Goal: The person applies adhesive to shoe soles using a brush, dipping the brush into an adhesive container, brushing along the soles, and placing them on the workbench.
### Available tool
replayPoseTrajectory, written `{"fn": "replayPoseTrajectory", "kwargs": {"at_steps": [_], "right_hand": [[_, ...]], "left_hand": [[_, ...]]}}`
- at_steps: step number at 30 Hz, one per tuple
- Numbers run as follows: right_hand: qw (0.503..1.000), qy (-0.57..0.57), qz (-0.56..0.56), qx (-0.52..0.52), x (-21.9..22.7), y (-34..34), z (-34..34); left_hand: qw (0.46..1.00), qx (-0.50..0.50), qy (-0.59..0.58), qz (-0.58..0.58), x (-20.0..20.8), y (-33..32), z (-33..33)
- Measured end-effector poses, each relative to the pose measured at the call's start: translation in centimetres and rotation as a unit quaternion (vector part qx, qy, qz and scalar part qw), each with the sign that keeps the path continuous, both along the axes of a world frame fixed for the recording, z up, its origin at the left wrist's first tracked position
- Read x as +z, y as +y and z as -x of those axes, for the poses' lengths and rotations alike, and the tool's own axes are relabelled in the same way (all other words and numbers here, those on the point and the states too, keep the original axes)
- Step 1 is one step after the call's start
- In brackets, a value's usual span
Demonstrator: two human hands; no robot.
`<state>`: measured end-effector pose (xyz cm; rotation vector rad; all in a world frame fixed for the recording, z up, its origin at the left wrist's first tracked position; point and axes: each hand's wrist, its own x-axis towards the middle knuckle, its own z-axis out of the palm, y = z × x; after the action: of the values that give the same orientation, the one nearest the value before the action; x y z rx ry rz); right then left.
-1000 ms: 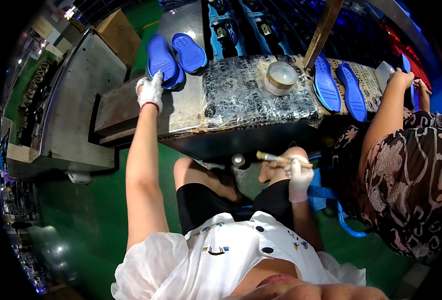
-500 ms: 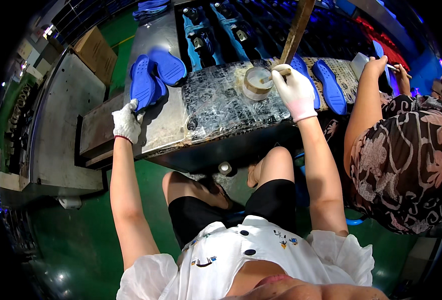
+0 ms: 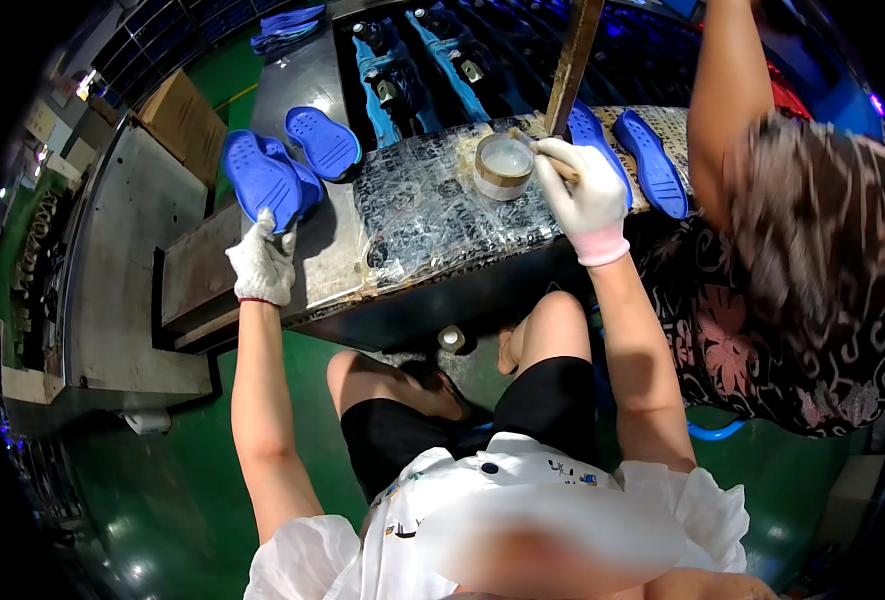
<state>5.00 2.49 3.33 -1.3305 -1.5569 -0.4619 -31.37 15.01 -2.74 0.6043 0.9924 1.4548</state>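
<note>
My left hand [image 3: 264,264], in a white knitted glove, is closed on the near end of a blue shoe sole [image 3: 254,175]. That sole is tilted up over another blue sole [image 3: 307,185]. A third blue sole [image 3: 324,142] lies just to the right on the metal table. My right hand [image 3: 584,190], in a white glove with a pink cuff, grips a brush [image 3: 559,158] by its wooden handle. The brush reaches over the rim of a round pot [image 3: 503,166] of whitish liquid; its bristles are hard to make out.
Plastic film and tape cover the bench top [image 3: 412,215]. Two blue soles [image 3: 652,165] lie right of my right hand, beside an upright metal bar [image 3: 570,70]. Behind is a dark conveyor [image 3: 492,60] with light-blue pieces. A co-worker in patterned clothes [image 3: 802,270] sits close on the right.
The sole in my left hand has shifted left and apart from the sole beside it. My right hand has moved slightly down and left. The co-worker has leaned in, one arm reaching far forward.
</note>
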Motion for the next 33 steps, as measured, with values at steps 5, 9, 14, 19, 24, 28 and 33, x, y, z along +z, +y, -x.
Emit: {"fn": "replayPoseTrajectory", "kwargs": {"at_steps": [5, 9, 14, 19, 24, 28, 33], "right_hand": [[0.953, 0.296, 0.007, 0.066, -2.4, -2.0, 0.6], [0.908, 0.416, -0.002, 0.037, -2.0, -7.1, 3.1], [0.909, 0.391, 0.023, 0.146, -0.9, -10.8, 8.3], [0.944, 0.278, 0.044, 0.174, -1.4, -10.4, 9.1], [0.967, 0.198, 0.057, 0.152, -1.1, -10.5, 9.1], [0.966, 0.214, 0.061, 0.131, -0.9, -11.2, 8.7], [0.973, 0.188, 0.054, 0.126, -0.6, -10.8, 8.4]], "left_hand": [[0.979, 0.009, 0.132, -0.157, 2.3, -5.0, -3.8], [0.970, 0.068, 0.150, -0.181, 4.2, -10.3, -7.8], [0.959, 0.134, 0.173, -0.182, 4.3, -14.6, -10.8], [0.952, 0.093, 0.239, -0.169, 4.5, -17.0, -12.3], [0.949, 0.081, 0.219, -0.211, 2.7, -16.9, -12.5], [0.962, 0.083, 0.195, -0.175, 3.5, -17.9, -12.8], [0.970, 0.049, 0.205, -0.120, 3.3, -18.0, -12.0]]}}
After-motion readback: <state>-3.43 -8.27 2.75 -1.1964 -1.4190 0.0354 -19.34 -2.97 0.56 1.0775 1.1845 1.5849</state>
